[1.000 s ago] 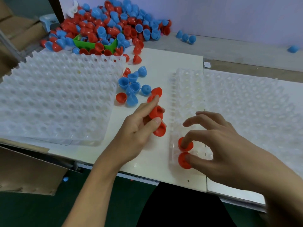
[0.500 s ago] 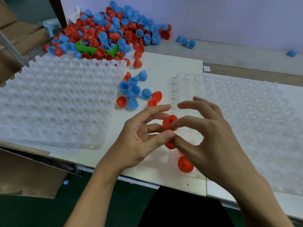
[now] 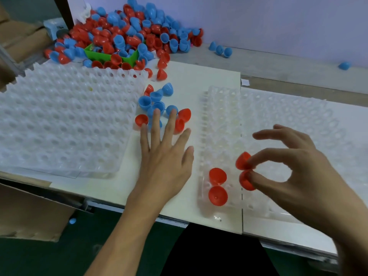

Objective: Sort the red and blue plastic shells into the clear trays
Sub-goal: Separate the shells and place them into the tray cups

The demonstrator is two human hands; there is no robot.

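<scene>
My right hand [image 3: 294, 172] pinches two red shells [image 3: 244, 170] between thumb and forefinger, just above the near left part of the right clear tray [image 3: 288, 124]. Two more red shells [image 3: 217, 186] sit dome-up in that tray's nearest pockets. My left hand [image 3: 165, 154] lies flat with fingers spread on the white board, fingertips reaching a small cluster of blue and red shells [image 3: 161, 106]. The left clear tray [image 3: 59, 120] holds no shells that I can see.
A big heap of red and blue shells [image 3: 127, 34] lies at the back left around a green bin [image 3: 111, 56]. A few blue shells [image 3: 220, 49] lie loose by the wall. Cardboard boxes [image 3: 29, 212] stand under the table's left edge.
My left hand passed its red shells to my right hand, then stretched forward, flat and without shells, to the loose cluster. My right hand moved right over the tray with two red shells.
</scene>
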